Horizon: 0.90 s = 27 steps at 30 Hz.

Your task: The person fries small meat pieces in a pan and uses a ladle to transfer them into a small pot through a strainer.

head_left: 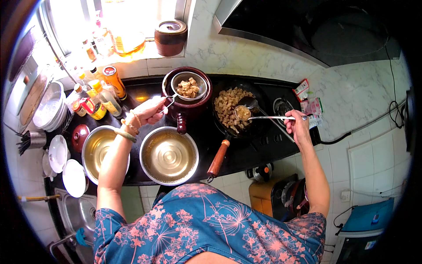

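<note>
My left hand (151,110) is closed round the thin wire handle of a small mesh strainer (203,90). The strainer sits at the mouth of a dark brown clay pot (167,78) and holds several browned chunks of food (188,88). In my right hand (298,126) is the long metal handle of a ladle (242,113), its bowl filled with food over the wok. Browned pieces (232,94) cover much of the black wok (218,125), which has a wooden handle (218,158). A dark spatula (249,103) leans in the wok, its handle passing below my right hand.
Two metal basins (169,156) (93,140) stand along the counter's front. Bottles (105,100) and an orange can (114,82) crowd the left rear. White dishes (74,178) lie near the sink (77,211). Packets (313,107) sit right of the stove; a range hood (272,31) overhangs.
</note>
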Each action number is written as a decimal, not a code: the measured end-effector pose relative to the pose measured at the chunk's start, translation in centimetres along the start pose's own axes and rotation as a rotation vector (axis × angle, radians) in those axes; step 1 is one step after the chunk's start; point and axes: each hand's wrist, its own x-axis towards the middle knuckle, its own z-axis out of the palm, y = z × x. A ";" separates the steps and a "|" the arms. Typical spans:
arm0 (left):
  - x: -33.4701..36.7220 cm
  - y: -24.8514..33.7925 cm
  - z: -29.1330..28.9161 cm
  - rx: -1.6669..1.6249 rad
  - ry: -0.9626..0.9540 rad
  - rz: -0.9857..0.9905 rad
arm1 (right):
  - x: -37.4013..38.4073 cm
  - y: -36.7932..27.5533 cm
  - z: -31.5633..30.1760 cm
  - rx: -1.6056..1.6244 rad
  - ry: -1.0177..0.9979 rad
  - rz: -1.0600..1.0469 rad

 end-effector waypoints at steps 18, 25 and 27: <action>0.0 -0.2 -0.2 0.014 -0.021 0.023 | 2.0 -2.9 2.7 -0.028 -0.106 -0.005; 0.1 -0.3 -0.1 0.001 -0.015 0.022 | 3.5 -7.7 3.6 0.002 -0.125 -0.073; 0.0 -0.2 -0.1 -0.017 -0.029 0.013 | 3.7 -9.0 4.5 -0.004 -0.151 -0.092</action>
